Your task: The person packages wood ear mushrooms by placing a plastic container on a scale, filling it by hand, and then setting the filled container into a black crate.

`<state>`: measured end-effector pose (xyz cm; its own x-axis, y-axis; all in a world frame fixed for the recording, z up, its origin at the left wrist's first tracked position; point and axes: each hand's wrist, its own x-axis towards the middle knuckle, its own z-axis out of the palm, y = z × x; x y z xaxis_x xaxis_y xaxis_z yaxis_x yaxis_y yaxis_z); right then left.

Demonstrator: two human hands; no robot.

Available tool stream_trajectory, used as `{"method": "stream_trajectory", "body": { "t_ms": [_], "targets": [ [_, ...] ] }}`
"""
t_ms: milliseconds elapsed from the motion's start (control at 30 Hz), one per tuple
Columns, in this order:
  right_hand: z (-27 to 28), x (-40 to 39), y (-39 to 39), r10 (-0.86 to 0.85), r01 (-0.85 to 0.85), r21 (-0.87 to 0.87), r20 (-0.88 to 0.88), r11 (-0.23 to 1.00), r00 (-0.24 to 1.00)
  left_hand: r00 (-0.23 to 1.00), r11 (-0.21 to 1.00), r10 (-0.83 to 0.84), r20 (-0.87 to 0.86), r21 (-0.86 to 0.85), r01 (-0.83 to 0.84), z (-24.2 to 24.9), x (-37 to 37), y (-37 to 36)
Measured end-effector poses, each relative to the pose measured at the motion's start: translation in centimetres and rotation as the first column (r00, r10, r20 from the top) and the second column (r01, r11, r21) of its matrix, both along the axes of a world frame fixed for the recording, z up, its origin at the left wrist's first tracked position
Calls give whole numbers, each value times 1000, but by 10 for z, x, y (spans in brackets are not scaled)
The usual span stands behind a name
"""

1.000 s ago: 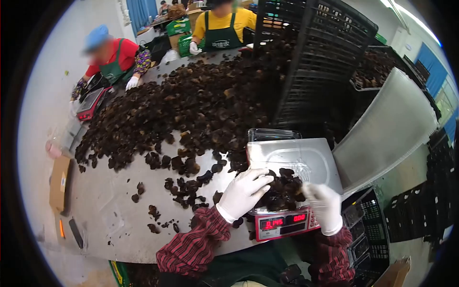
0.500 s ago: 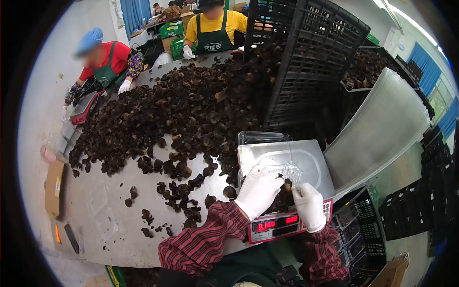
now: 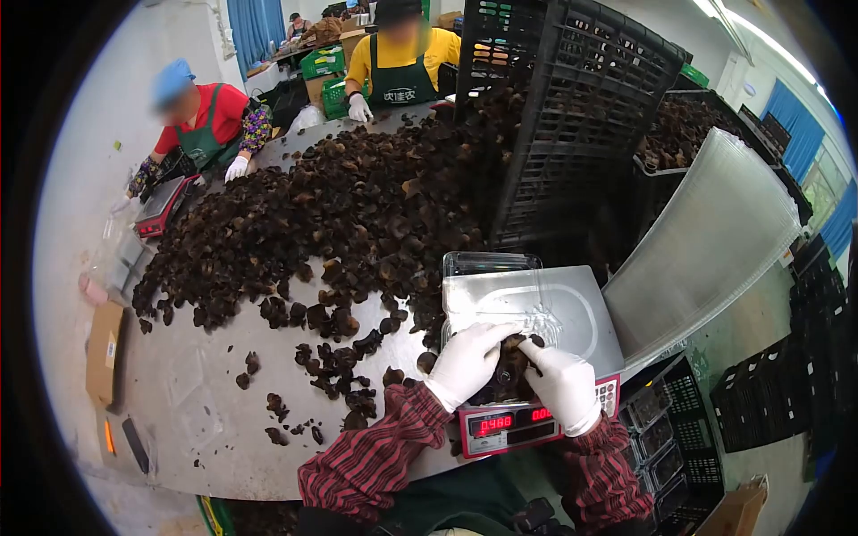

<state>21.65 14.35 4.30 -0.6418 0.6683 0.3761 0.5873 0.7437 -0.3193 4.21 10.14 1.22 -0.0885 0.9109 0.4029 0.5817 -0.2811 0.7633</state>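
Dark wood ear mushrooms [image 3: 510, 368] lie bunched in a clear plastic box [image 3: 539, 323] on the steel plate of a red digital scale [image 3: 585, 308]. My left hand [image 3: 466, 362], in a white glove, bends over their left side, fingers together and pressed on them. From the right, my gloved right hand [image 3: 565, 386] presses its fingertips against the same bunch. My fingers hide part of the box. Red digits glow on the scale's display [image 3: 494, 423], partly covered at the right by my right hand. Another clear plastic container [image 3: 492, 261] sits at the plate's back edge.
A large heap of wood ears [image 3: 313, 205] covers the steel table [image 3: 241, 456]. A black crate [image 3: 581, 134] stands tilted behind the scale, beside stacked clear plastic sheets [image 3: 715, 250]. Two co-workers in green aprons [image 3: 402, 85] stand across the table. Below right is a crate of packed boxes [image 3: 666, 438].
My right hand has moved up and left over the mushrooms, closer to my left hand, which has shifted slightly left. The display reading has risen. The yellow-shirted co-worker's hand has shifted slightly.
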Motion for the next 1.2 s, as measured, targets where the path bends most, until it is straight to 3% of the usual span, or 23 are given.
{"method": "stream_trajectory", "body": {
  "t_ms": [67, 100, 133, 200, 267, 367, 400, 467, 500, 533, 600, 667, 733, 800, 833, 867, 933, 967, 1000, 1067, 1100, 1133, 1200],
  "targets": [
    [9, -5, -6, 9, -59, 191, 253, 980, 968, 1000, 1000, -3, -2, 0, 3, -3, 0, 1],
    [11, -6, -9, 41, -115, 268, 267, 956, 963, 1000, 1000, -5, -2, 1, 5, -4, 1, 2],
    [8, -5, -7, 40, -115, 269, 267, 956, 963, 1000, 1000, -6, -2, 2, 6, -3, 2, 2],
    [-4, -3, 2, 216, -256, 182, 211, 949, 953, 998, 1000, 2, 66, 6, -3, 1, 3, 2],
    [-3, 1, 5, 203, -249, 162, 257, 955, 945, 996, 996, 23, 81, 80, -29, 12, 2, -3],
    [12, 10, 6, 155, -160, -49, -95, 986, 983, 997, 985, 45, 59, 162, -54, 24, -1, -17],
    [7, 14, 8, 154, -159, -47, -95, 986, 984, 999, 983, 51, 18, 175, -54, 24, -3, -22],
    [-7, 20, 12, -25, -113, -337, -378, 935, 925, 998, 985, 50, 37, 161, -55, 18, -2, -27],
    [12, 17, 7, -257, -26, -688, -306, 726, 917, 996, 979, 93, 10, 180, -94, 14, -1, -27],
    [11, 17, 7, -255, -27, -685, -307, 728, 917, 990, 971, 139, -16, 201, -133, 11, 0, -27],
    [9, 16, 8, -422, -230, -841, -460, 491, 782, 985, 961, 170, -29, 228, -159, 13, 2, -26],
    [20, 14, 3, -431, -247, -837, -477, 489, 766, 975, 937, 223, -7, 278, -213, 21, 5, -29],
    [33, 10, -6, -435, -268, -834, -494, 483, 753, 984, 976, 76, 161, 192, -107, 24, 8, -35],
    [36, 3, -18, -431, -248, -842, -472, 479, 769, 774, 990, -119, 622, 18, 138, 40, 15, -41],
    [33, -2, -25, -356, -288, -807, -508, 516, 785, 479, 942, -287, 829, 155, 297, 42, 20, -40],
    [32, -8, -33, -275, -237, -768, -472, 595, 838, 304, 923, -164, 938, 37, 384, 48, 17, -51],
    [39, -14, -46, -162, -233, -657, -483, 717, 861, 194, 910, -186, 963, 95, 403, 32, 0, -63],
    [51, -17, -53, -241, -233, -714, -495, 660, 834, 166, 935, -171, 971, 107, 338, 26, -9, -76],
    [46, -20, -56, -277, -247, -663, -581, 707, 765, 132, 945, -178, 975, 132, 300, 20, -21, -94],
    [42, -14, -58, -342, -346, -730, -614, 590, 712, 378, 937, -96, 921, -45, 347, 4, -58, -143],
    [30, -8, -54, -233, -421, -712, -625, 562, 746, 358, 942, -71, 931, -56, 331, 1, -71, -174],
    [19, -5, -53, -125, -489, -693, -634, 529, 763, 469, 929, 4, 883, -176, 324, -9, -89, -210],
    [20, -18, -69, -74, -351, -823, -425, 446, 902, 610, 889, 177, 773, -391, 237, -9, -114, -284]
  ]
}}
